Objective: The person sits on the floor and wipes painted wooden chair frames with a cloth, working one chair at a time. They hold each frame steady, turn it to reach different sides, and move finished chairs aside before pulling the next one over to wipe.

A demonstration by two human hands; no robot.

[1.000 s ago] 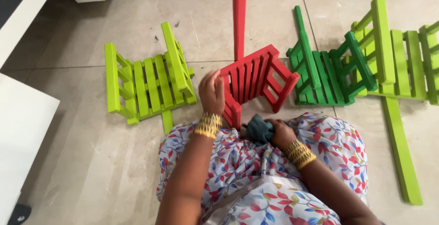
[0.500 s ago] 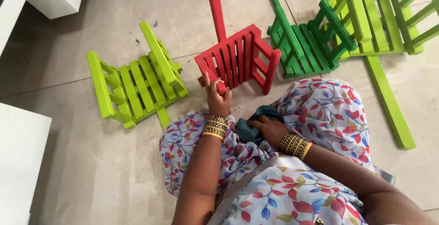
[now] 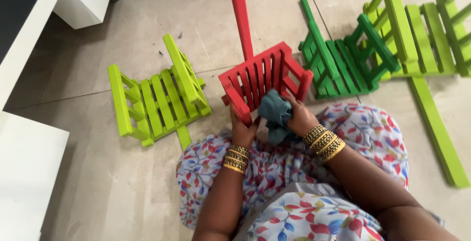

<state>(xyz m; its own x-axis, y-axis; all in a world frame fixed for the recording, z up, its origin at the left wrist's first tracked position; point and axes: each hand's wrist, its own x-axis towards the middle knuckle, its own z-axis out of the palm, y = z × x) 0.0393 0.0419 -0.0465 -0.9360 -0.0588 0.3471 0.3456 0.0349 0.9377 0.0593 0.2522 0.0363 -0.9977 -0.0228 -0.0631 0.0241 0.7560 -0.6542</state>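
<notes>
Seated on the tiled floor [image 3: 98, 182], a person grips the near edge of a red slatted rack [image 3: 265, 81] with the left hand [image 3: 243, 130] while the right hand [image 3: 300, 118], just beside it, clutches a grey-blue cloth [image 3: 274, 116] against the slats, whose long red leg points away.

Lime rack [image 3: 159, 99], green racks [image 3: 343, 59]
</notes>
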